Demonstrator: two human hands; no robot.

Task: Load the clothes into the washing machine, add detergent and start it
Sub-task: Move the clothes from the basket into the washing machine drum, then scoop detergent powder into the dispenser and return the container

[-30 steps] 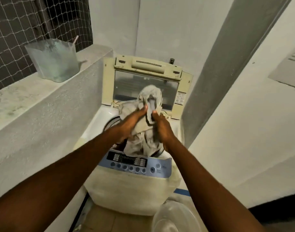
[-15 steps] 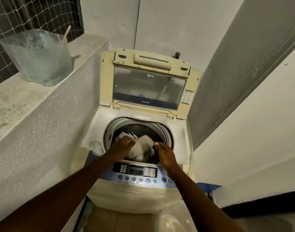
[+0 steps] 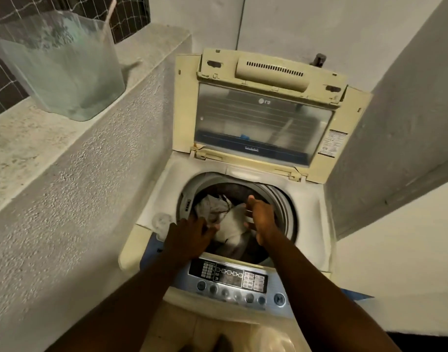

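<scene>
Your 2 hands are down in the drum opening of the top-load washing machine [image 3: 151, 189]. Left hand [image 3: 189, 235] sits at the front-left rim, palm down, fingers blurred & partly curled over the edge of the clothes [image 3: 230, 224]; can't tell if it's actually gripping. Right hand [image 3: 259, 214] is over the drum w/ fingers spread apart, holding nothing, just beside the pale cloth. The clothes, a grey piece & a whitish piece, lie inside the drum [image 3: 281, 199], bunched toward the left.

Lid [image 3: 263, 118] stands raised at the back, glass pane facing you. Control panel [image 3: 230, 275] w/ its row of round buttons runs under your forearms. Rough concrete ledge [image 3: 73, 153] crowds the machine's left side; a translucent plastic tub [image 3: 63, 64] w/ a stick in it sits on top of it. A grey wall presses in at right.
</scene>
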